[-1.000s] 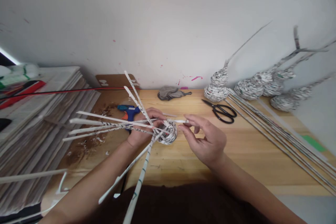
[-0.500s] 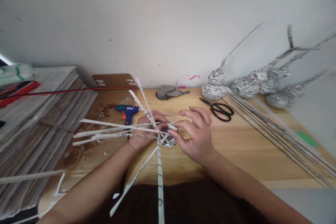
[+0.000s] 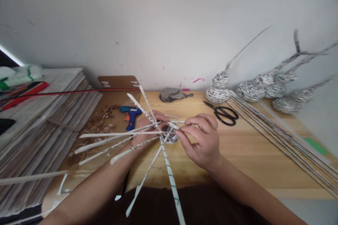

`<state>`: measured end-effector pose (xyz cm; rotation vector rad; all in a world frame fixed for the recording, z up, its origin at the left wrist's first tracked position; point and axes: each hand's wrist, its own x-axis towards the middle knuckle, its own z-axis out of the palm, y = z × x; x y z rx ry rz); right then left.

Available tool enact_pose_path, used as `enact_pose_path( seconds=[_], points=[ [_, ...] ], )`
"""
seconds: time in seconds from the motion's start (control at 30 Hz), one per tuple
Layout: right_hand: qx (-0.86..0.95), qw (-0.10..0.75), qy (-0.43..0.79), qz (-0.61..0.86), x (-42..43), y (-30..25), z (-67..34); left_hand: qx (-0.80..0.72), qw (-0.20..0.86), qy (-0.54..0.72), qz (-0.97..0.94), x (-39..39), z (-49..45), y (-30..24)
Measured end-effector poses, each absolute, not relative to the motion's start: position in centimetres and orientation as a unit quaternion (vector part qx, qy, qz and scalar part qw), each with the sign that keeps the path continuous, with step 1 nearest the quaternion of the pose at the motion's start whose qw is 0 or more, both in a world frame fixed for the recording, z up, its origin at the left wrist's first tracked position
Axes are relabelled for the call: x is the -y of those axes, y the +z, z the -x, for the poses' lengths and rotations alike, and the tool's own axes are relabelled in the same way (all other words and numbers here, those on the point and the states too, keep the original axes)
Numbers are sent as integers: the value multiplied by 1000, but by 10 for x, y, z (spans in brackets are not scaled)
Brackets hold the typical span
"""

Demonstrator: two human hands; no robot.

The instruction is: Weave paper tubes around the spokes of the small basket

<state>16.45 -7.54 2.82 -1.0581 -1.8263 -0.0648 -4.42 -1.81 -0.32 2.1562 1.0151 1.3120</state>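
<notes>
A small woven ball of rolled newspaper tubes (image 3: 170, 136) sits between my two hands above the wooden table (image 3: 237, 154). Several long white paper spokes (image 3: 116, 134) fan out from it to the left and toward me. My left hand (image 3: 148, 132) is wrapped round the ball from behind, its fingers curled over the spokes. My right hand (image 3: 202, 140) is closed in a pinch on a short paper tube end (image 3: 173, 126) at the ball's right side.
A blue glue gun (image 3: 130, 113) lies left of the hands. Black scissors (image 3: 224, 113) and a grey rag (image 3: 173, 94) lie further back. Finished woven paper pieces (image 3: 219, 89) stand along the wall at right, beside long paper rods (image 3: 277, 133). Stacked newspapers (image 3: 39, 123) fill the left.
The woven ball has turned in my hands, so the spokes swung downward and toward me. My right hand stayed pinched on the tube end at the ball.
</notes>
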Motion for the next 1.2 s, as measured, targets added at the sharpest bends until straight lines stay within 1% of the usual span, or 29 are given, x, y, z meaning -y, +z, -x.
enact_pose_path(
  seconds=[0.13,0.33,0.4,0.53,0.7,0.77,0.83,0.93,1.03,1.13,1.2],
  points=[
    [775,454,1,439,77,26,-163,-379,173,469,-779,17,45,-4],
    [792,401,30,459,77,23,-161,-410,171,466,-765,19,42,-2],
    [801,386,50,454,77,21,-160,-417,189,464,-759,20,41,-1],
    [811,385,86,432,75,16,-158,-416,245,472,-738,19,42,-3],
    [797,416,148,411,72,19,-161,-444,268,466,-717,15,43,-4],
    [792,409,173,419,70,25,-164,-453,277,464,-709,13,44,-3],
    [799,364,189,439,70,31,-169,-462,283,472,-696,11,44,-1],
    [817,258,187,481,74,40,-191,-480,305,479,-669,10,43,3],
    [783,163,164,577,84,42,-240,-491,326,472,-655,9,43,7],
    [661,81,67,743,104,37,-313,-499,335,473,-644,10,43,9],
    [590,17,5,807,121,32,-361,-497,337,479,-640,9,43,9]
  ],
)
